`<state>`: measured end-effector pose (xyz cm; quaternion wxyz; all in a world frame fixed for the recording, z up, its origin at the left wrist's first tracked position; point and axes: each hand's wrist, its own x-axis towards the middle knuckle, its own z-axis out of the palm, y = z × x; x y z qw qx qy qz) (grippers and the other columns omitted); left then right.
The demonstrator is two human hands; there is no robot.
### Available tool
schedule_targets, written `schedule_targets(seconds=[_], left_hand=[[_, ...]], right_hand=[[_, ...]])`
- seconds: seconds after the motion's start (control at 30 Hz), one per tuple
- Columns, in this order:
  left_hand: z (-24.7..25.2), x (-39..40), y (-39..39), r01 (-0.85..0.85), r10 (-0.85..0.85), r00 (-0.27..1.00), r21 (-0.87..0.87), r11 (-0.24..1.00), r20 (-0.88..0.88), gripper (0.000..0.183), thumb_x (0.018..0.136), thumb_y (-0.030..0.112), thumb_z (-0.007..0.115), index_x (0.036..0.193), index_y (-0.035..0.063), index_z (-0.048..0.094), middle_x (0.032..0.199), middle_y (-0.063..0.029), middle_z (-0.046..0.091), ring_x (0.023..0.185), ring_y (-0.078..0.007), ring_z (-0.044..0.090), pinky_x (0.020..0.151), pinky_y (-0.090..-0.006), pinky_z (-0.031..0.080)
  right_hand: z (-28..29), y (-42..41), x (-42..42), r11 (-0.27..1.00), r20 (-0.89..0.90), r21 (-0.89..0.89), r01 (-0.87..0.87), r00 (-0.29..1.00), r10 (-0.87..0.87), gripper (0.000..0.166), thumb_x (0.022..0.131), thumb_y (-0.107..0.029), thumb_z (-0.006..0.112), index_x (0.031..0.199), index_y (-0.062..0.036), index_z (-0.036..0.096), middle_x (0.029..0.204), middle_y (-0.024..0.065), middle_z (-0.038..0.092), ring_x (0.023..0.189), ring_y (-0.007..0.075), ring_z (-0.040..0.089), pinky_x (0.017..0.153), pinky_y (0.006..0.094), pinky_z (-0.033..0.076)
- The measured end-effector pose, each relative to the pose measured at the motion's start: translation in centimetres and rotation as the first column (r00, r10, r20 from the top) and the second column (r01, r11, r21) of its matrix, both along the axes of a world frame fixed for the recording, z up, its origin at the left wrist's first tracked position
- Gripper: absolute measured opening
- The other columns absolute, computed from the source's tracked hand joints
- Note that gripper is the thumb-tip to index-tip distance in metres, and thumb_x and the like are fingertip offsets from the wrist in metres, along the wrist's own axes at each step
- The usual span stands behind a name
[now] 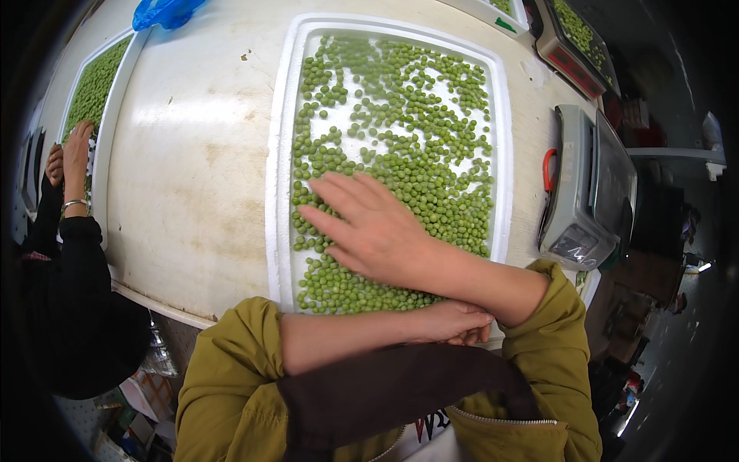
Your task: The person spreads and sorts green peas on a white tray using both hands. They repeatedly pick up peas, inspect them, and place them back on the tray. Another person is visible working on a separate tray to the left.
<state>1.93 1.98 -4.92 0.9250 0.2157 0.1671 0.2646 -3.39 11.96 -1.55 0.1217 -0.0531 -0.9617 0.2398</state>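
Loose green peas (439, 196) lie spread in a white foam tray (504, 173), thickest across its near half. Over them is my right hand (369, 231), palm down with fingers apart, slightly blurred and touching the peas. My left hand (456, 323) rests at the tray's near edge, under my right forearm, with its fingers curled. Its palm is hidden, so whether anything is inside does not show. White tray floor shows through gaps among the peas, mostly in the far half.
At left, another person's hands (75, 153) work at a second pea-filled tray (118, 110). A blue plastic bag (164, 12) lies beyond. On the right stand a grey scale (568, 185), red-handled scissors (548, 170) and another scale (571, 69) bearing peas.
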Motion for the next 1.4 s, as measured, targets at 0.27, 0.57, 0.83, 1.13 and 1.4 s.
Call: schedule_targets(seconds=[0.27,0.57,0.83,1.13,1.4], left_hand=[[0.6,-0.8,0.3,0.024,-0.024,1.000,-0.027,0.999,0.008,0.043,0.108,0.040,0.046,0.093,0.0045,0.066,0.072,-0.0003,0.056,0.056,-0.0067,0.042,0.050,-0.0223,0.032],[0.7,-1.1,0.3,-0.011,0.012,1.000,-0.040,0.999,0.022,0.042,0.108,0.037,0.044,0.093,0.0036,0.065,0.071,-0.0008,0.056,0.054,-0.0058,0.042,0.048,-0.0221,0.033],[0.4,-1.0,0.2,-0.020,0.023,0.999,-0.063,0.998,0.042,0.042,0.108,0.038,0.045,0.094,0.0032,0.065,0.071,-0.0007,0.056,0.053,-0.0053,0.041,0.047,-0.0217,0.032],[0.5,-1.2,0.2,-0.025,0.029,0.999,-0.097,0.995,0.040,0.041,0.107,0.038,0.045,0.093,0.0042,0.064,0.071,0.0008,0.054,0.053,-0.0047,0.040,0.047,-0.0215,0.031],[0.2,-1.0,0.3,-0.040,0.045,0.997,-0.085,0.996,0.058,0.041,0.107,0.038,0.045,0.092,0.0037,0.063,0.069,0.0010,0.052,0.052,-0.0048,0.038,0.046,-0.0222,0.030]], right_hand=[[-0.8,2.7,-0.2,0.997,-0.099,-0.036,0.070,0.992,-0.073,0.034,0.086,-0.014,0.070,0.117,-0.0027,0.063,0.127,0.0195,0.060,0.123,0.0348,0.055,0.107,0.0487,0.043],[-1.3,11.5,2.6,0.933,-0.139,0.098,0.346,0.933,-0.331,0.020,0.085,-0.005,0.066,0.105,-0.0023,0.068,0.108,0.0117,0.067,0.105,0.0303,0.060,0.094,0.0399,0.050],[-2.1,14.0,2.6,0.858,-0.238,0.208,0.469,0.875,-0.421,0.014,0.084,-0.007,0.069,0.097,-0.0047,0.072,0.091,0.0095,0.063,0.089,0.0259,0.057,0.082,0.0376,0.049],[-1.4,12.8,0.4,0.920,-0.027,0.269,0.286,0.957,-0.290,0.005,0.080,-0.004,0.069,0.084,-0.0064,0.071,0.084,0.0069,0.063,0.085,0.0260,0.057,0.079,0.0395,0.048],[-0.1,12.5,-0.7,0.888,0.219,0.410,0.207,0.923,-0.317,0.012,0.079,0.000,0.061,0.086,-0.0067,0.068,0.092,0.0086,0.065,0.096,0.0290,0.059,0.084,0.0426,0.048]])
